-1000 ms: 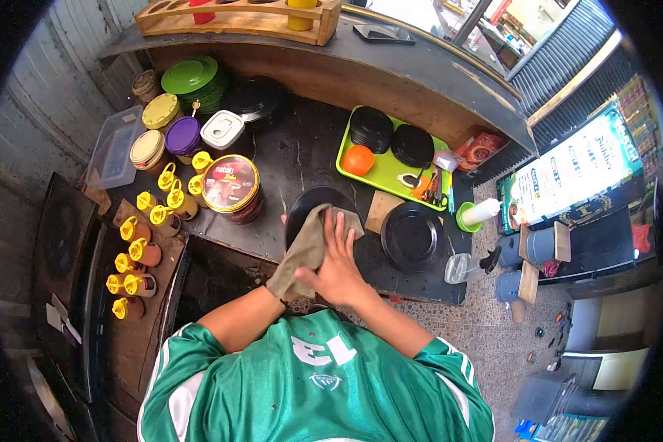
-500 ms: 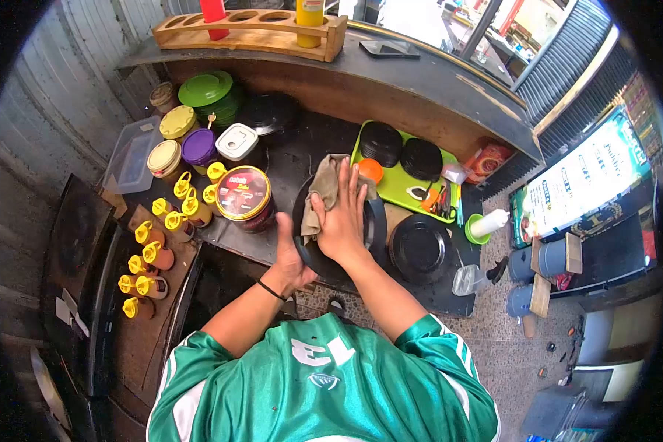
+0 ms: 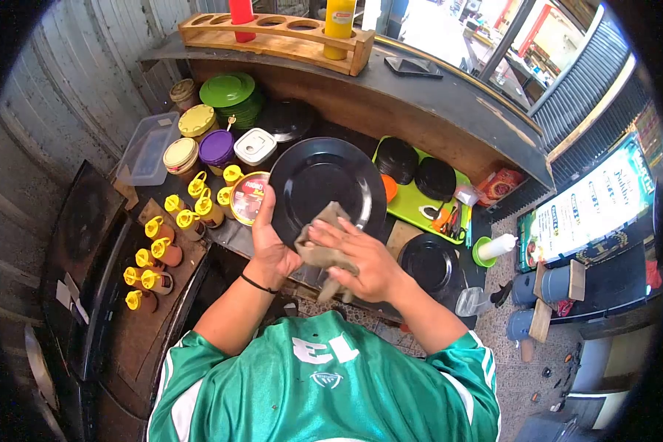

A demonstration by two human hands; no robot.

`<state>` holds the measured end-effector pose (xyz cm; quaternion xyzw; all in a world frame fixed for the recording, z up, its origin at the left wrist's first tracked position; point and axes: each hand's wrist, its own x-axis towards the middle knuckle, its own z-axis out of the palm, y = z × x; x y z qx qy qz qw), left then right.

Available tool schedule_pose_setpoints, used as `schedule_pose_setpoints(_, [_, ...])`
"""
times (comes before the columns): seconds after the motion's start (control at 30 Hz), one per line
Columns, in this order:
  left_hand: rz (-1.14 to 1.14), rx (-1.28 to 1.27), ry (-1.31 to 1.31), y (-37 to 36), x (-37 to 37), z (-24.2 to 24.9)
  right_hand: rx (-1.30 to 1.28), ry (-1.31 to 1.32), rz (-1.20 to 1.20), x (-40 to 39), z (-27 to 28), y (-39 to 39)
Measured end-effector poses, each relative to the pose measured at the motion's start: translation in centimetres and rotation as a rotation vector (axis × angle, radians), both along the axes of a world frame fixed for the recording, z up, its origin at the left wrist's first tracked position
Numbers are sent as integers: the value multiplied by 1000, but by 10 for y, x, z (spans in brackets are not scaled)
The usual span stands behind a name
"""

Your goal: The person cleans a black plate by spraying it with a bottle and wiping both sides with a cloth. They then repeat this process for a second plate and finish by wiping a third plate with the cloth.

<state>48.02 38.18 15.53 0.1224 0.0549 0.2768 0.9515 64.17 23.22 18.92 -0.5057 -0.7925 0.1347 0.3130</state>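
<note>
A shiny black plate (image 3: 324, 177) is tilted up in front of me, its face toward me. My left hand (image 3: 272, 239) grips it by the lower left rim, thumb along the edge and the other fingers hidden behind. Against its lower edge, my right hand (image 3: 361, 261) presses a crumpled grey-brown cloth (image 3: 320, 254). Partly covered by the plate, a tub with a red and gold lid (image 3: 249, 197) stands to the left. Another black plate (image 3: 429, 263) lies on the counter to the right of my right hand.
Several yellow-capped squeeze bottles (image 3: 166, 250) stand at left, with lidded jars (image 3: 217, 147) and stacked green plates (image 3: 228, 92) behind. A lime-green tray (image 3: 420, 214) carries black dishes and utensils. A wooden bottle rack (image 3: 276, 40) sits on the raised ledge.
The plate has been raised and tilted toward me, showing its face. My right hand and the cloth have slid from its upper part down to its lower edge. The view has shifted slightly.
</note>
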Motion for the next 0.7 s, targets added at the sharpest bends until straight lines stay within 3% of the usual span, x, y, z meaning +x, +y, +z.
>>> schedule_pose_setpoints(0.13, [94,87,-64,-16,9,21,130,-176,-378,31,-10,-7])
schedule_pose_setpoints(0.17, [128,118,-20,-20,13,16,133,-178,-378,32,-10,-2])
schedule_pose_setpoints(0.23, [126,161,20,-25,20,3,79,-344,-696,32,-10,12])
schedule_pose_setpoints(0.33, [212,307,117,-39,38,4,193,-244,-819,33,-30,47])
schedule_pose_setpoints(0.4, [217,334,142,-45,39,6,164,-200,-810,30,-26,62])
schedule_pose_setpoints(0.47, [244,392,186,-46,41,8,364,35,-668,25,-18,77])
schedule_pose_setpoints(0.53, [288,455,221,-46,43,2,399,149,-475,11,-10,80])
schedule_pose_setpoints(0.6, [470,736,355,-38,44,8,333,314,-241,3,-13,72])
schedule_pose_setpoints(0.63, [483,721,398,-32,40,8,288,277,-150,-2,-9,63])
schedule_pose_setpoints(0.67, [437,590,274,-29,35,14,242,237,-58,-8,1,49])
schedule_pose_setpoints(0.7, [424,559,306,-28,26,19,144,198,-79,-16,12,32])
